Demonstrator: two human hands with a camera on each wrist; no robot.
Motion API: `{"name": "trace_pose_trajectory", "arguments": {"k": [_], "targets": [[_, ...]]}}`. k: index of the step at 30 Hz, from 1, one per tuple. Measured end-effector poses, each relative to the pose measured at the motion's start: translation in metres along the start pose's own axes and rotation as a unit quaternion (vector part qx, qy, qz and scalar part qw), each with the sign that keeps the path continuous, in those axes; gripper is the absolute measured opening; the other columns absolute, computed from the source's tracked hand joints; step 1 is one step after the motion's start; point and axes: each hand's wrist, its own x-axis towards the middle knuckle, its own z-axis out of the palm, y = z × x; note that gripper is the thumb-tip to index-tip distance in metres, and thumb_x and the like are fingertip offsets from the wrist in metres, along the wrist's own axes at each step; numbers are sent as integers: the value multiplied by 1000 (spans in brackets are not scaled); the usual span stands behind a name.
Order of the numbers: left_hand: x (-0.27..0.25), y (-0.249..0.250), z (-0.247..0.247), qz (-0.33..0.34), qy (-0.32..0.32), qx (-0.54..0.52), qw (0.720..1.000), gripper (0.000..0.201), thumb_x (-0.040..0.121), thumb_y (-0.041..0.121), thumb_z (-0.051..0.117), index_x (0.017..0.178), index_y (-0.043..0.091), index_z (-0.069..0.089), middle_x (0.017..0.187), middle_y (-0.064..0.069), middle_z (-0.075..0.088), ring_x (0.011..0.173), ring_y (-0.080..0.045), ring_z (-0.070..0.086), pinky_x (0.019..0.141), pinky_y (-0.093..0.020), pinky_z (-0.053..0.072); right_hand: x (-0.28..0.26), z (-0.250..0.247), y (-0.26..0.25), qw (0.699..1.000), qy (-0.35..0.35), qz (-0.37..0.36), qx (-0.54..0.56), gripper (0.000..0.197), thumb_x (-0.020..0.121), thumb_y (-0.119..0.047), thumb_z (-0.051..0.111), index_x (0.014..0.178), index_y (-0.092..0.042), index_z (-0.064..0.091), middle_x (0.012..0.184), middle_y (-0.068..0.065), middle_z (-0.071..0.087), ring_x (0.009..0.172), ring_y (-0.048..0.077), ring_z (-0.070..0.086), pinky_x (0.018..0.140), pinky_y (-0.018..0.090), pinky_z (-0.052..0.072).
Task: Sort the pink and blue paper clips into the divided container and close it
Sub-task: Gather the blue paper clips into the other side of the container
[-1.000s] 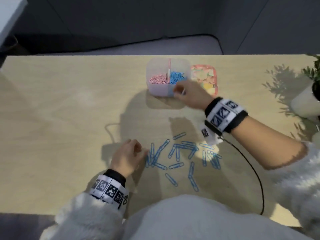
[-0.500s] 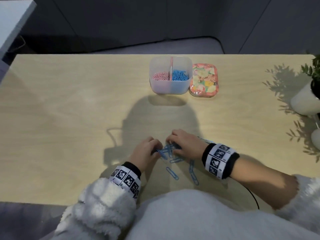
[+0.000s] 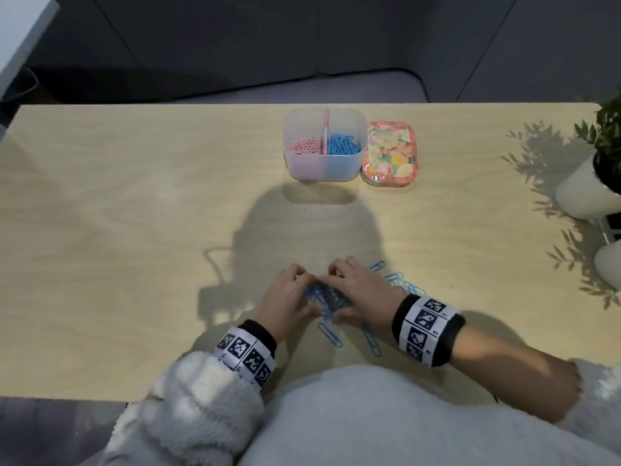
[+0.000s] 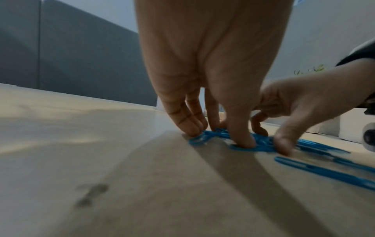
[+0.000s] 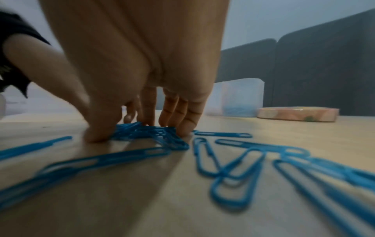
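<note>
Both hands, left hand [image 3: 288, 299] and right hand [image 3: 358, 290], fingers curled around blue clip pile [image 3: 324, 299] on near bench [image 3: 134, 230].

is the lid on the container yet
No, the floral lid lies flat on the table, to the right of the open container.
</note>
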Motion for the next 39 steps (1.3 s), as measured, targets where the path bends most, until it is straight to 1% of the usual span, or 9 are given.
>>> {"name": "trace_pose_trajectory", "arguments": {"k": [3, 6, 11, 17, 24, 27, 32, 35, 39], "targets": [[9, 2, -1, 8, 5, 12, 1000, 29, 81, 21, 66, 106, 6, 61, 108, -11, 56, 98, -27, 53, 81, -31, 40, 3, 3, -5, 999, 28, 6, 18, 36, 78, -19, 63, 113, -10, 61, 108, 13, 56, 102, 31, 50, 88, 34, 38], [19, -1, -3, 21, -16, 23, 999, 23, 84, 19, 62, 97, 2, 61, 101, -16, 57, 91, -32, 54, 77, -40, 43, 6, 7, -1, 998, 56, 5, -14, 23, 64, -14, 76, 85, -13, 66, 82, 7, 60, 77, 27, 60, 60, 27, 47], [31, -3, -3, 19, -51, 85, 995, 27, 87, 28, 57, 102, 4, 57, 105, -13, 56, 102, -28, 49, 84, -37, 40, 7, 3, 6, 997, 20, 64, 34, 20, 91, -11, 46, 110, -7, 52, 114, 12, 52, 110, 28, 46, 86, 35, 35], [32, -3, -2, 20, -56, 85, 995, 24, 90, 24, 53, 103, 4, 55, 107, -13, 56, 100, -29, 50, 84, -35, 37, 12, -39, 29, 956, 91, 133, 244, 12, 85, -7, 57, 96, -2, 61, 94, 13, 62, 82, 20, 52, 72, 24, 35], [30, 5, -3, 32, -32, 59, 997, 25, 90, 29, 53, 103, 7, 55, 105, -10, 55, 98, -26, 50, 86, -35, 42, 68, -147, 65, 913, 266, 190, 246, 5, 83, -7, 59, 85, -2, 59, 81, 5, 53, 77, 17, 47, 54, 18, 30], [31, 9, 1, 31, -55, 85, 994, 37, 83, 35, 60, 108, 9, 52, 109, -8, 51, 101, -25, 48, 84, -35, 41, 97, -165, 74, 901, 294, 224, 229, 18, 83, -8, 61, 96, 3, 63, 82, 4, 55, 80, 19, 52, 55, 5, 38], [35, 11, 0, 55, -70, 137, 987, 23, 94, 16, 43, 112, 5, 52, 112, -14, 52, 105, -30, 50, 84, -42, 44, 112, -169, 79, 895, 278, 250, 244, 27, 90, -13, 56, 114, -3, 62, 112, 10, 64, 99, 25, 63, 79, 22, 44], [38, 12, -3, 88, -61, 170, 980, 15, 89, 7, 50, 101, 1, 57, 99, -19, 57, 92, -33, 57, 68, -44, 51, 97, -163, 81, 882, 302, 234, 277, 25, 92, -11, 49, 113, -4, 62, 109, 12, 65, 84, 22, 62, 62, 18, 47], [50, 7, 0, 82, -105, 206, 969, 32, 45, 11, 87, 58, 12, 59, 52, -3, 56, 40, -21, 56, 28, -24, 38, 46, -125, 80, 920, 211, 200, 262, 16, 88, -9, 53, 89, 0, 66, 75, 4, 61, 66, 19, 56, 55, 27, 49]]}}
